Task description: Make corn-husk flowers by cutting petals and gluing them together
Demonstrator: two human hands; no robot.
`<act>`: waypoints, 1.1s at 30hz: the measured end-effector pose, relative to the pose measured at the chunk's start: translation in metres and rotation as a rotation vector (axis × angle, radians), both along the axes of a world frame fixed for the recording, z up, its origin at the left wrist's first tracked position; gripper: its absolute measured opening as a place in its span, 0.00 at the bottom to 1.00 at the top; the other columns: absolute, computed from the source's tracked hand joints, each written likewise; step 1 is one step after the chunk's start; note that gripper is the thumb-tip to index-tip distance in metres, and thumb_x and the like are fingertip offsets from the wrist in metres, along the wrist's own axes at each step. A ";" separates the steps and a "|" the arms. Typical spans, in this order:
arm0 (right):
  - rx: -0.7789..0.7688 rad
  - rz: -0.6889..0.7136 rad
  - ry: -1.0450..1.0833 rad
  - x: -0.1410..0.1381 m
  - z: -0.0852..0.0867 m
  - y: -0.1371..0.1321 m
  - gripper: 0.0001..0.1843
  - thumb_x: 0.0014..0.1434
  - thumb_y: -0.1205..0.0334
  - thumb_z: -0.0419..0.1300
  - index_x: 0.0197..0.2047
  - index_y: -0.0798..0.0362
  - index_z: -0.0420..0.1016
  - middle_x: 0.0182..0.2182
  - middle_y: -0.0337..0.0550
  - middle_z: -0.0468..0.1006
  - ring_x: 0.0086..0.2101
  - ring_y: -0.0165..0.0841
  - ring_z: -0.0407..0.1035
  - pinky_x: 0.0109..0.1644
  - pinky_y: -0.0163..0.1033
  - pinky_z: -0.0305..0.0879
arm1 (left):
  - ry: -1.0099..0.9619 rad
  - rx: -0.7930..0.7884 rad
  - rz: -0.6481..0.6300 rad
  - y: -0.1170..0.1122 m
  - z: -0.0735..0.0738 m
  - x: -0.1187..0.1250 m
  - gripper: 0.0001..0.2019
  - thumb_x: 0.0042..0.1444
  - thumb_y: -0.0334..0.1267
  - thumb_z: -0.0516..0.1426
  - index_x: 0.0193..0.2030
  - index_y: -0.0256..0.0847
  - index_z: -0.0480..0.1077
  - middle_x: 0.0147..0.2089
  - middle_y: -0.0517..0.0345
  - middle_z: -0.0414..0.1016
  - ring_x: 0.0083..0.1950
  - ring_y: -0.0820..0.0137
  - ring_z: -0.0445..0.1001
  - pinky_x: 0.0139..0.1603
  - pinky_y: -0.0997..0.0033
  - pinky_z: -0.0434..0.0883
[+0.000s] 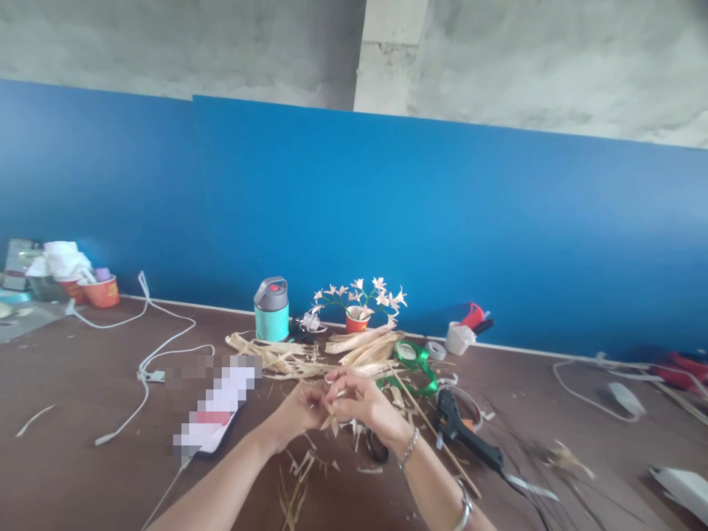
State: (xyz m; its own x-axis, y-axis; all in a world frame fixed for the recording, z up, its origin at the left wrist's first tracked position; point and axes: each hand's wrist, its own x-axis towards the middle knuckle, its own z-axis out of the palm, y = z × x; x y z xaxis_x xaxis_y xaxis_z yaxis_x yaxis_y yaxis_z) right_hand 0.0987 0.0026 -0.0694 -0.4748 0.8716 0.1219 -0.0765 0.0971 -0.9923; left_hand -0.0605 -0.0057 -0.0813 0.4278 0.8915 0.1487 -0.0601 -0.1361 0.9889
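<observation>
In the middle of the head view my two hands meet above the table. My left hand is closed, its fingertips pinched at a small pale flower of dried husk. From the other side my right hand closes its fingers on the same flower, partly covering it. Petal tips point down below the fingers. Strips of dried corn husk lie just beyond my hands, and husk scraps are scattered under them. Close to my right wrist lie a dark scissors handle and a thin stick.
A black glue gun and green ribbon lie to the right. Behind stand a turquoise flask and a red cup of finished husk flowers. Left are a blurred-out phone and a white cable. A blue partition closes the back.
</observation>
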 end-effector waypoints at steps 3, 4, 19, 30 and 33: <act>0.043 0.025 -0.086 0.001 0.001 0.001 0.04 0.42 0.63 0.65 0.25 0.55 0.76 0.42 0.44 0.67 0.35 0.32 0.66 0.36 0.35 0.63 | 0.063 0.011 -0.043 0.000 -0.001 0.000 0.08 0.38 0.37 0.65 0.16 0.37 0.73 0.24 0.58 0.71 0.30 0.68 0.67 0.33 0.71 0.62; 0.056 0.028 -0.103 0.001 0.001 0.001 0.03 0.42 0.64 0.65 0.24 0.55 0.76 0.39 0.43 0.69 0.34 0.31 0.66 0.35 0.35 0.63 | 0.078 0.011 -0.042 0.000 -0.001 0.000 0.09 0.37 0.37 0.65 0.16 0.37 0.73 0.23 0.58 0.71 0.28 0.69 0.67 0.31 0.72 0.62; 0.115 0.039 -0.291 -0.001 -0.006 -0.001 0.01 0.43 0.68 0.61 0.24 0.54 0.73 0.23 0.35 0.69 0.23 0.26 0.61 0.26 0.31 0.55 | 0.116 -0.036 -0.151 0.002 -0.021 -0.002 0.06 0.37 0.36 0.64 0.22 0.36 0.74 0.21 0.61 0.68 0.24 0.72 0.65 0.26 0.74 0.61; -0.134 -0.113 -0.018 0.002 -0.002 0.006 0.12 0.47 0.56 0.63 0.25 0.55 0.68 0.19 0.33 0.67 0.21 0.24 0.58 0.26 0.30 0.52 | 0.017 0.048 0.076 0.006 -0.016 0.001 0.10 0.37 0.37 0.66 0.18 0.36 0.70 0.26 0.59 0.67 0.28 0.73 0.66 0.32 0.74 0.64; -0.115 -0.093 -0.042 -0.001 -0.005 0.006 0.13 0.44 0.57 0.64 0.22 0.56 0.67 0.18 0.33 0.66 0.20 0.23 0.55 0.24 0.30 0.50 | 0.018 0.058 0.082 0.005 -0.014 0.001 0.09 0.39 0.35 0.65 0.18 0.37 0.69 0.25 0.60 0.66 0.28 0.73 0.65 0.32 0.74 0.63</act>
State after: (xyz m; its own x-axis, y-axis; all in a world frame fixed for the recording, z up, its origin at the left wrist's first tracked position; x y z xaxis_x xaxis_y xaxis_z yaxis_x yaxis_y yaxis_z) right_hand 0.0981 0.0085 -0.0745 -0.3936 0.9193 0.0004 -0.0307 -0.0127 -0.9994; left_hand -0.0599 -0.0009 -0.0948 0.3573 0.9137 0.1937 -0.0284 -0.1966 0.9801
